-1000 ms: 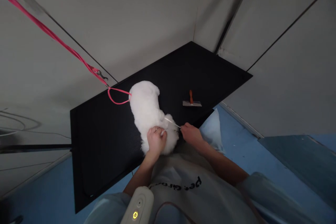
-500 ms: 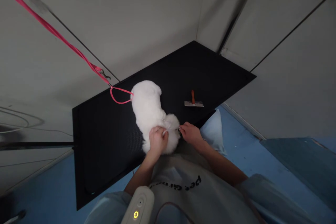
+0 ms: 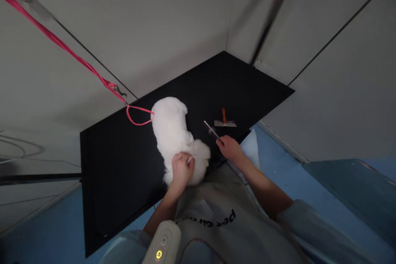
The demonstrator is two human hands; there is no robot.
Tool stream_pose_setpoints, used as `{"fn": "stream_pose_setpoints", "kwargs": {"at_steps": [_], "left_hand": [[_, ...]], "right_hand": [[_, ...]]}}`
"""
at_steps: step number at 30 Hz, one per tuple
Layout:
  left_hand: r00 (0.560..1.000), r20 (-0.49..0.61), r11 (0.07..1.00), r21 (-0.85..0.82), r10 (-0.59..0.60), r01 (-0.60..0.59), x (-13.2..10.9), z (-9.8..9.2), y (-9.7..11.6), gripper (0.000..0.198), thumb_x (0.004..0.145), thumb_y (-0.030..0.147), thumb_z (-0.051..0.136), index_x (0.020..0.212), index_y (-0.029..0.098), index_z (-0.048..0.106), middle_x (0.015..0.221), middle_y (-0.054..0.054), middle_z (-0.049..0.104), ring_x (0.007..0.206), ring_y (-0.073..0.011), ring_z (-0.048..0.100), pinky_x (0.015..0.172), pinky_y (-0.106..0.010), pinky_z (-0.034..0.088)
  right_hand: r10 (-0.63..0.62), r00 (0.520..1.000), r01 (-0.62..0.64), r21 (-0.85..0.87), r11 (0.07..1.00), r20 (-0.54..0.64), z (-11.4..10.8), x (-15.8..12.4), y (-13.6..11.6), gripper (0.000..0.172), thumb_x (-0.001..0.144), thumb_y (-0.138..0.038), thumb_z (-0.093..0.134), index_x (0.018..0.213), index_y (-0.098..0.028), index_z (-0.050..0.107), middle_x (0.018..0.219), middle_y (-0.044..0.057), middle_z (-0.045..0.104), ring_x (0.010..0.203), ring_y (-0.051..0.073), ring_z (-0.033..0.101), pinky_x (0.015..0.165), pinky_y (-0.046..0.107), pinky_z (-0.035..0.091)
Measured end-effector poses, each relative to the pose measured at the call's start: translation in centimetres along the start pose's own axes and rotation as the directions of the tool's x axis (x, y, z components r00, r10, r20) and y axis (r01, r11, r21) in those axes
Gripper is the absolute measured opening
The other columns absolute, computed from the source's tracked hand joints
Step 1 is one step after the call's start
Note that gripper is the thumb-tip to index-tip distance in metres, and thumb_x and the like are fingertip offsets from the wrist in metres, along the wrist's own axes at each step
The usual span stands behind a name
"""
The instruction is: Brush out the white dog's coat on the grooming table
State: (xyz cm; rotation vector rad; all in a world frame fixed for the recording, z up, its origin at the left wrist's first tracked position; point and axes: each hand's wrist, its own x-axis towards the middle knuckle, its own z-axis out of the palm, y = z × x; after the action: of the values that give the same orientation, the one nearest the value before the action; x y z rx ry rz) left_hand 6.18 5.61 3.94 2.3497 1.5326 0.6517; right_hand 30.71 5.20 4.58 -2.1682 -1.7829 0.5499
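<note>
Nearest, at 6 o'clock, is a grey apron (image 3: 213,202) with black letters, and a pale box (image 3: 163,239) with a yellow light in front of it. Next comes the left hand (image 3: 182,168). Its fingers are curled down in the white fur and look closed on a bit of it.

The white furry animal (image 3: 170,130) lies on the black table (image 3: 120,173), long ways from 5 o'clock to 11 o'clock. I cannot tell which end is its head. The left hand is nearer: it touches the 5 o'clock end.

The right hand (image 3: 230,148) is at 2 o'clock from the left hand, a little apart from the fur. Its fingers are closed around one end of a thin comb (image 3: 212,130), which points to 10 o'clock. The animal's round, fluffy part is at 9 o'clock from those fingers.

Farther on, at 12 o'clock from the right hand, a brush (image 3: 225,123) with an orange handle lies on the table. A pink lead (image 3: 76,57) loops at the animal's far end and runs up toward 10 o'clock.
</note>
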Motion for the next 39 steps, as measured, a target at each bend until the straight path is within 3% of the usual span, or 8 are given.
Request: {"fn": "stream_pose_setpoints", "kwargs": {"at_steps": [7,13,18,22,25,29,35,39], "left_hand": [[1.000,0.010,1.000,-0.023,-0.016,0.016,-0.3,-0.4,-0.1,0.008,0.078,0.020,0.056,0.078,0.020,0.064,0.089,-0.007,0.067,0.088,-0.0253,0.059,0.084,-0.040,0.046],[0.971,0.232,0.998,-0.046,0.058,-0.049,1.8,-2.7,-0.3,0.017,0.085,0.027,0.050,0.077,0.021,0.063,0.092,-0.007,0.069,0.093,-0.0238,0.062,0.086,-0.035,0.046],[0.910,0.409,0.997,0.054,-0.066,0.049,4.4,-3.3,-0.4,0.024,0.085,0.034,0.051,0.097,0.020,0.066,0.089,-0.008,0.071,0.084,-0.0248,0.066,0.074,-0.034,0.048],[0.934,0.357,0.999,-0.012,-0.028,0.035,3.6,-2.4,-1.3,0.050,0.076,0.040,0.063,0.121,0.018,0.059,0.106,-0.012,0.070,0.096,-0.0303,0.065,0.079,-0.038,0.049],[0.962,0.272,0.999,-0.008,-0.038,0.042,2.3,-1.9,-2.1,0.060,0.070,0.043,0.069,0.124,0.020,0.058,0.107,-0.013,0.070,0.095,-0.0328,0.066,0.077,-0.040,0.050],[0.978,0.200,0.998,-0.004,-0.065,0.067,1.3,-1.5,-2.4,0.064,0.068,0.044,0.072,0.126,0.019,0.057,0.110,-0.014,0.068,0.096,-0.0336,0.065,0.080,-0.043,0.051],[0.995,0.079,0.995,-0.081,0.064,-0.058,-0.4,-1.3,-1.7,0.021,0.086,0.032,0.055,0.094,0.018,0.067,0.100,-0.011,0.069,0.096,-0.0251,0.062,0.085,-0.039,0.050],[0.988,0.000,0.970,-0.191,0.152,-0.149,-2.3,-0.9,-1.4,0.020,0.090,0.021,0.048,0.089,0.019,0.067,0.097,-0.007,0.071,0.091,-0.0192,0.063,0.084,-0.036,0.050]], "right_hand": [[-0.032,0.993,0.028,0.034,0.999,0.116,3.0,4.8,-0.7,0.025,0.089,-0.031,0.051,0.099,-0.015,0.067,0.093,0.011,0.069,0.085,0.021,0.062,0.074,0.029,0.042],[0.160,0.935,-0.232,-0.201,0.952,-0.317,-0.1,9.8,2.0,0.048,0.091,-0.046,0.042,0.111,-0.007,0.061,0.115,0.025,0.058,0.111,0.036,0.050,0.093,0.047,0.033],[0.155,0.967,-0.196,-0.202,0.959,-0.204,-1.1,10.2,2.4,0.030,0.088,-0.029,0.045,0.100,-0.006,0.062,0.105,0.022,0.063,0.102,0.030,0.056,0.090,0.040,0.036],[0.169,0.977,-0.148,0.159,0.976,-0.133,1.0,6.2,-1.5,0.030,0.094,-0.032,0.035,0.092,-0.015,0.060,0.088,0.012,0.067,0.079,0.019,0.061,0.071,0.028,0.042],[0.005,0.998,-0.024,0.333,0.943,0.057,2.2,4.3,-4.2,0.021,0.087,-0.037,0.050,0.085,-0.018,0.058,0.084,0.006,0.067,0.075,0.017,0.061,0.068,0.026,0.043],[0.201,0.956,-0.145,0.251,0.957,-0.213,0.9,4.7,-4.3,0.021,0.086,-0.032,0.051,0.091,-0.014,0.059,0.096,0.014,0.064,0.091,0.023,0.060,0.080,0.032,0.044],[-0.037,0.999,0.025,0.515,0.857,0.013,0.5,5.5,-5.0,0.009,0.080,-0.027,0.059,0.079,-0.018,0.060,0.072,0.003,0.064,0.071,0.018,0.061,0.068,0.028,0.048],[-0.131,0.991,0.084,0.636,0.767,0.027,0.8,7.9,-6.7,0.005,0.080,-0.021,0.056,0.079,-0.016,0.059,0.070,0.002,0.063,0.069,0.016,0.061,0.066,0.026,0.047]]}}
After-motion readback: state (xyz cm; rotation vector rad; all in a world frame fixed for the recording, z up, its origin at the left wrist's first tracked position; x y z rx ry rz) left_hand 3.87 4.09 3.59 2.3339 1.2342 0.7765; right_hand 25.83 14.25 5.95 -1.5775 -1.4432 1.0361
